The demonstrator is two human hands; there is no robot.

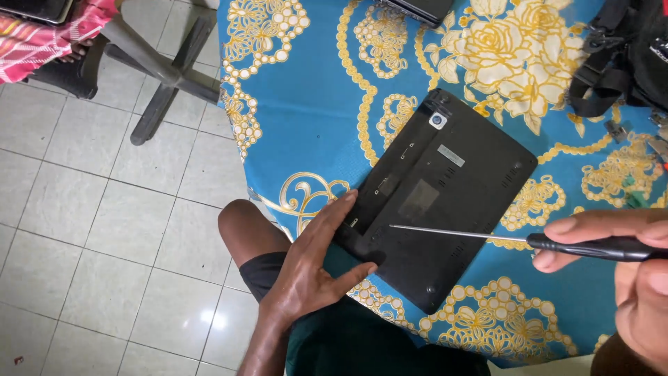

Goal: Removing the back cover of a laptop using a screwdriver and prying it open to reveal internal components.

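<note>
A small black laptop (445, 195) lies upside down on a table covered with a blue cloth (313, 104) patterned with yellow flowers. My left hand (316, 268) presses against the laptop's near left corner, fingers spread along its edge. My right hand (630, 271) grips a screwdriver (529, 240) by its black handle. Its thin metal shaft reaches left over the laptop's base, the tip hovering near the left edge.
A black bag with straps (619, 56) sits at the table's far right, with small metal bits beside it. Another dark device (417, 8) lies at the table's far edge. A chair base (163, 73) stands on the white tiled floor at left.
</note>
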